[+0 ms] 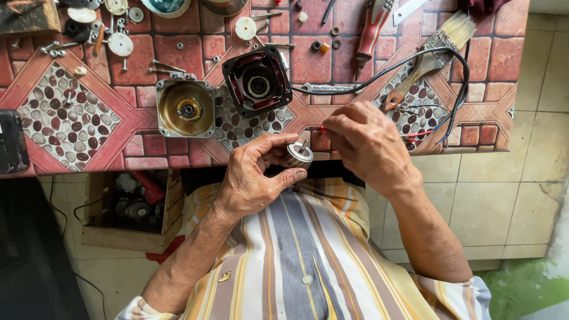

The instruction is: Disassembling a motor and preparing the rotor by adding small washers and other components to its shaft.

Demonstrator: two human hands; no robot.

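left hand [252, 178] gripping rotor [297, 155], right hand [363, 142] pinching red wire [323, 128]

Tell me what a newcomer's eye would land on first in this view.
First, the two hands at the centre: the left hand grips a small round rotor part while the right hand pinches something thin and red beside it. Just above, on the brick-patterned tablecloth, lie a black and red motor housing and a round metal end cover to its left. A paintbrush lies at the upper right.
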